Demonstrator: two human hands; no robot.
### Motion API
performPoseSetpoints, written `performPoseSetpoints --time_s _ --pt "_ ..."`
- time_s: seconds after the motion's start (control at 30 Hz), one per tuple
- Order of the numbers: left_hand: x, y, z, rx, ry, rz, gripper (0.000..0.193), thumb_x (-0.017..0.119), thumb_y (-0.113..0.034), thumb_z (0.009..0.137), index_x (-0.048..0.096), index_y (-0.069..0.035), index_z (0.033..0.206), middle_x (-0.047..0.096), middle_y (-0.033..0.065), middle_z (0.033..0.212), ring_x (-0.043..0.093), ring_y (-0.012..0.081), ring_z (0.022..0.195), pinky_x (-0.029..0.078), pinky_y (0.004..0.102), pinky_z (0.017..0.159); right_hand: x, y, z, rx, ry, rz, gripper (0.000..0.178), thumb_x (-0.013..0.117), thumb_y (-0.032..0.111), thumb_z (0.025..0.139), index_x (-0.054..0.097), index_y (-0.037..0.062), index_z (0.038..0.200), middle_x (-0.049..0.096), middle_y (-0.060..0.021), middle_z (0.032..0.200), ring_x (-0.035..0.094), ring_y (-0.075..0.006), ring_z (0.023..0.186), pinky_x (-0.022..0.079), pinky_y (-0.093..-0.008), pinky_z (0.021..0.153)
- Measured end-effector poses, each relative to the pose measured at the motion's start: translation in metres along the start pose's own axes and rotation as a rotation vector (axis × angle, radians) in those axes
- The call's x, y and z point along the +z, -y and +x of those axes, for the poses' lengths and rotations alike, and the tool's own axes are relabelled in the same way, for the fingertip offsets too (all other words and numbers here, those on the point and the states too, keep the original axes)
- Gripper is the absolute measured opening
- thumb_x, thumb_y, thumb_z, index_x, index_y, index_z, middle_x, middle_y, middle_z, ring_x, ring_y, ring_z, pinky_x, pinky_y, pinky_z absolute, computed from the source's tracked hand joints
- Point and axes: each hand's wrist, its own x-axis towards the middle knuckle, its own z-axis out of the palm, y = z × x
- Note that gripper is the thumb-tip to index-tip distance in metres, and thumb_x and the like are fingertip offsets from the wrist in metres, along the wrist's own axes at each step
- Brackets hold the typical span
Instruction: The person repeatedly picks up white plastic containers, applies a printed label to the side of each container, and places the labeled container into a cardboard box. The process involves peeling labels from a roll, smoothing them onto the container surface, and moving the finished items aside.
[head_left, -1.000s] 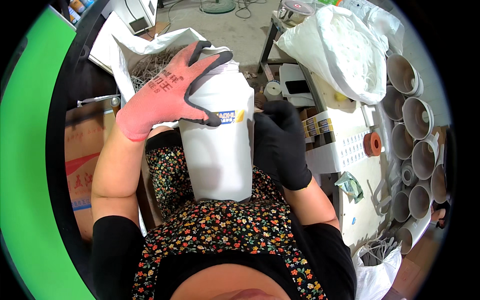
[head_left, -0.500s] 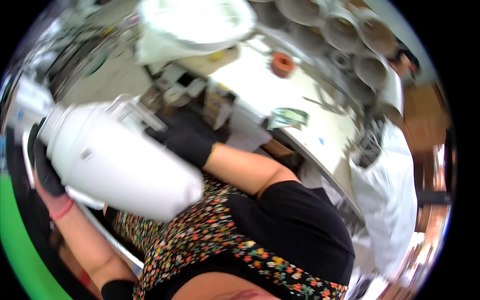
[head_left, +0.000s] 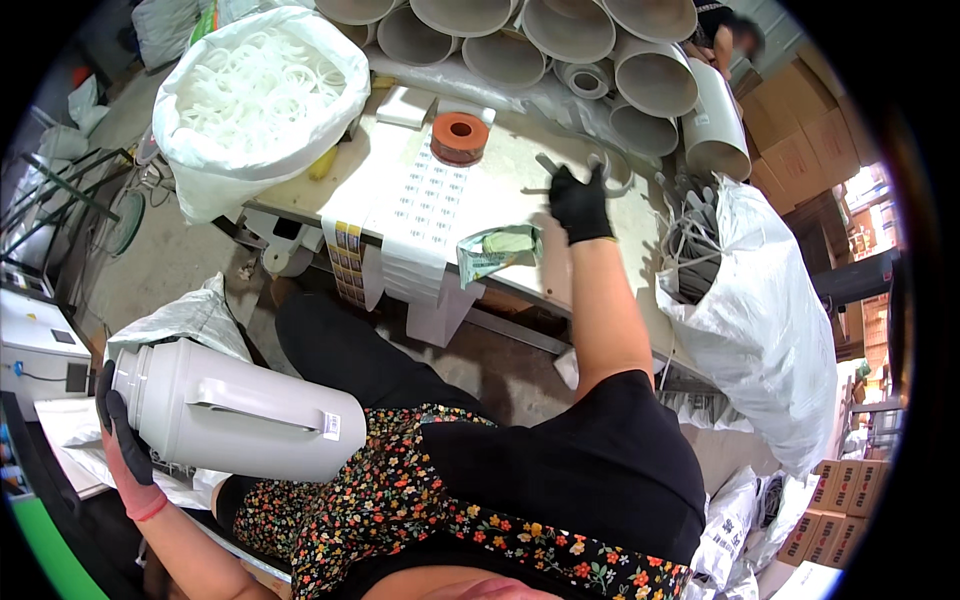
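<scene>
A pale grey jug body [head_left: 250, 440] with a side handle and a small square label lies across my lap, its neck toward the left. My left hand [head_left: 125, 435], in a dark and pink glove, is closed round the neck end. Over the white table, my right hand [head_left: 582, 208] in a black glove reaches out with its thumb and fingers apart. Its fingertips are beside a curved grey plastic piece [head_left: 622, 172]; whether they touch it is unclear. Another flat grey strip lies just left of that hand.
On the table are an orange tape roll [head_left: 460, 138], sheets of small labels [head_left: 432, 200] and a green packet [head_left: 498, 250]. Behind stand stacked grey cylinders [head_left: 655, 80]. White sacks hold white rings [head_left: 262, 95] and grey parts [head_left: 755, 300]. Another person [head_left: 722, 40] is at far right.
My right hand has left the jug body and reached forward over the table. The jug body has turned and lowered toward my lap, still in my left hand, its handle now facing up.
</scene>
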Motion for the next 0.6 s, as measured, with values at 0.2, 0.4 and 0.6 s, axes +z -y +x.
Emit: performPoseSetpoints --time_s 0.2,0.4,0.6 --pt "-0.028 0.023 0.002 -0.065 0.015 0.04 0.048 0.04 -0.032 0.103 0.043 0.002 0.136 0.048 0.0125 0.135 0.046 0.0198 0.121 0.035 0.0313 0.104 0.091 0.014 -0.028 -1.886 0.108 -2.052 0.051 0.061 0.037 0.086 0.047 -0.0021 0.116 0.06 -0.0152 0.1 0.06 -0.0252 0.091 0.053 -0.0305 0.08" --pt "-0.098 0.048 -0.031 0.015 0.019 -0.553 0.058 0.034 -0.045 0.101 0.042 -0.001 0.138 0.047 0.0111 0.138 0.047 0.025 0.124 0.035 0.0396 0.107 0.053 -0.021 0.008 -1.964 0.696 -2.03 0.021 0.059 0.004 0.085 0.053 -0.0005 0.105 0.064 -0.0133 0.092 0.065 -0.0286 0.085 0.057 -0.0437 0.079" --pt "-0.012 -0.051 -0.08 0.141 -0.325 -0.45 0.04 0.049 -0.017 0.095 0.047 -0.003 0.133 0.057 0.0182 0.128 0.052 0.0341 0.121 0.036 0.0459 0.107 -0.139 -0.075 0.11 -1.444 0.912 -3.159 0.021 0.063 0.008 0.09 0.06 -0.0023 0.107 0.065 -0.0081 0.086 0.062 -0.0152 0.078 0.05 -0.029 0.076"
